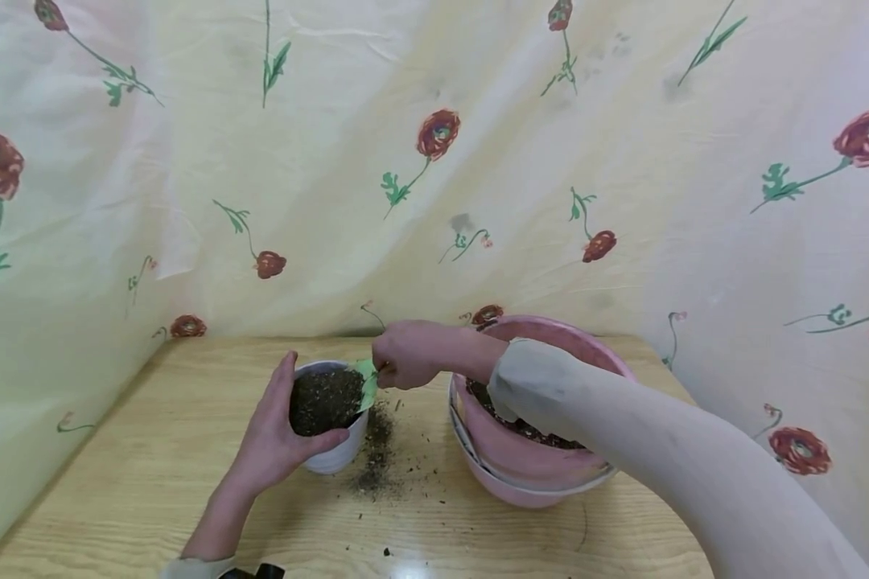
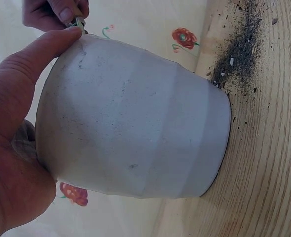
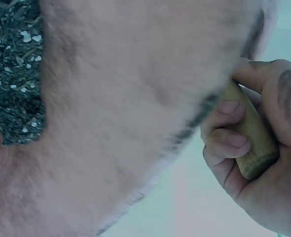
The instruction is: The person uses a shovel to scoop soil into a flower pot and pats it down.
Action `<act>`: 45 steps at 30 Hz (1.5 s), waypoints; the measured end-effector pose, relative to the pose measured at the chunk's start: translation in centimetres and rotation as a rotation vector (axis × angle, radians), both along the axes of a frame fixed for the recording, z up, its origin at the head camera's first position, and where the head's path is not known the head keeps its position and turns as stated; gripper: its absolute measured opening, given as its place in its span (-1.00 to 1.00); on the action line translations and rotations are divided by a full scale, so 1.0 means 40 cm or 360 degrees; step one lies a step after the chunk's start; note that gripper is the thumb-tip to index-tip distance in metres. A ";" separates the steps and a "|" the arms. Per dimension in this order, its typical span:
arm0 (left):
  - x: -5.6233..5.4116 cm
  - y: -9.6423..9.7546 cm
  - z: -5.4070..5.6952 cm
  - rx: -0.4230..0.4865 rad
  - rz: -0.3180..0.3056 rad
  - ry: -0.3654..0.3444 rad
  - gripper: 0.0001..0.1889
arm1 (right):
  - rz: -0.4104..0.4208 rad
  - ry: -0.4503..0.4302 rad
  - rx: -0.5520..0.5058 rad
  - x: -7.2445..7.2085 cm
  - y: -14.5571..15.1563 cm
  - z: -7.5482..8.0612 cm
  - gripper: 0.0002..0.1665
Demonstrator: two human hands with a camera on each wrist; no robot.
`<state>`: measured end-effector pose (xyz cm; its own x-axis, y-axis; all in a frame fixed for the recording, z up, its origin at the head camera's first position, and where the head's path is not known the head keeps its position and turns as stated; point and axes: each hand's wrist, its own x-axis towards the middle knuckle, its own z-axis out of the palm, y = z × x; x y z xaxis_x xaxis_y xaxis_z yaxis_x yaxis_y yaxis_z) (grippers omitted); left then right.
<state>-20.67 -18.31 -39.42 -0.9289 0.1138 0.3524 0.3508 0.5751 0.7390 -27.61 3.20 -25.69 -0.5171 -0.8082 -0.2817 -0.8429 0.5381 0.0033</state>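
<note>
While our left hand [image 1: 277, 441] is grasping the white pot [image 1: 335, 460], left of the pink tub [image 1: 527, 492], and our right hand [image 1: 409, 354] is clasping the green scoop [image 1: 368, 386], we are judging a low, slow tip inside the pot tidiest.

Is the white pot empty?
No, the head view shows dark soil inside the white pot that the left hand holds.

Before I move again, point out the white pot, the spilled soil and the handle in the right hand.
White pot [image 2: 135, 118]: left wrist view, middle of its outer wall.
Spilled soil [image 1: 376, 452]: head view, middle of the dark patch.
Handle [image 3: 258, 136]: right wrist view, its exposed side.
</note>
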 end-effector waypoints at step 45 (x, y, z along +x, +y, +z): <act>-0.006 -0.006 0.002 0.0016 0.0020 -0.0015 0.37 | 0.0071 0.0963 -0.0001 0.056 -0.066 0.103 -0.56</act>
